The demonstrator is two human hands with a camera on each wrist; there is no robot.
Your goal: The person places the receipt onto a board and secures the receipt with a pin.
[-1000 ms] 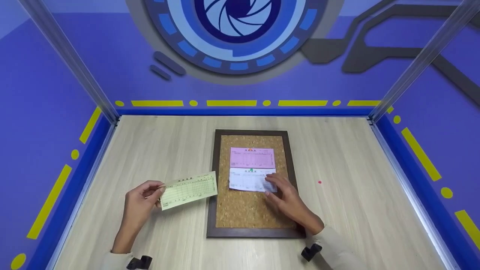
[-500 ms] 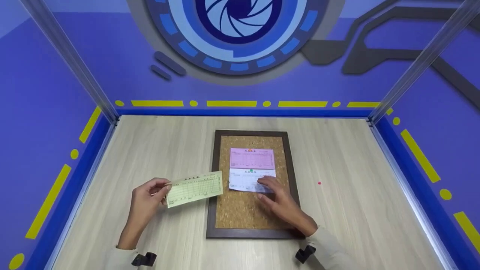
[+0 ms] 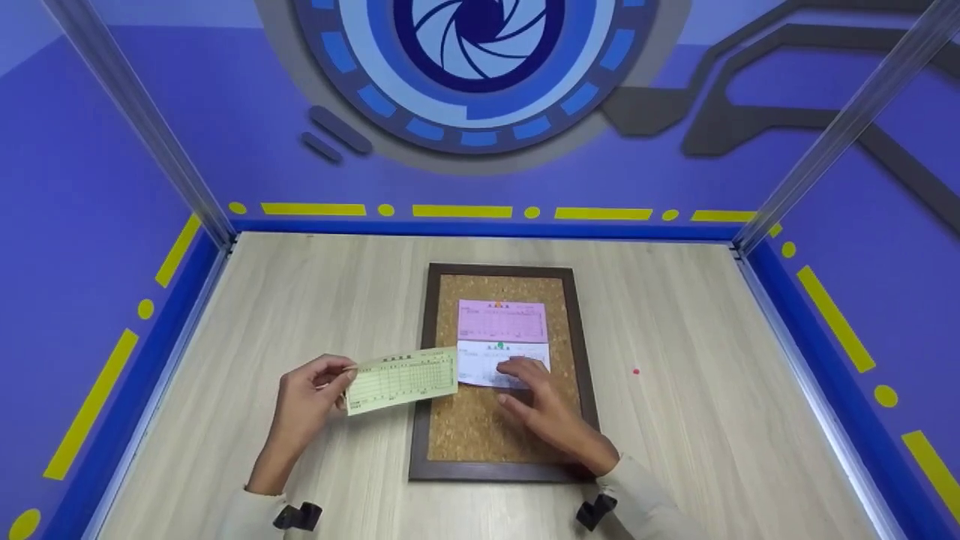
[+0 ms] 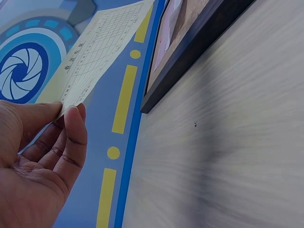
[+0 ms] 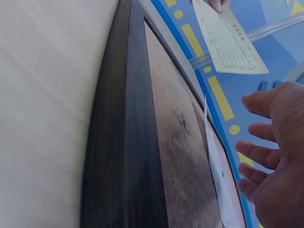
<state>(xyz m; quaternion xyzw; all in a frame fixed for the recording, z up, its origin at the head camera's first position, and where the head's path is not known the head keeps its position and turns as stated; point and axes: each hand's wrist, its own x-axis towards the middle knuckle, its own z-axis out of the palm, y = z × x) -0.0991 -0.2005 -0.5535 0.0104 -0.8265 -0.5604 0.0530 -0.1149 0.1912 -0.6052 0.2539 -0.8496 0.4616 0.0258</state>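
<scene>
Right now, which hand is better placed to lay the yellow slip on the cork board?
Left. The left hand already pinches the pale yellow paper slip at the dark-framed cork board's left edge; the right hand rests on the white pinned slip.

Pale cream long sleeves (image 3: 645, 495); black strap clips (image 3: 297, 517) at both wrists.

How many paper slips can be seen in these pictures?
3: the pink slip and the white slip lie on the cork board; the yellow slip is pinched in the left hand.

Pale-green gridded slip (image 3: 401, 379), pink slip (image 3: 502, 321)
</scene>
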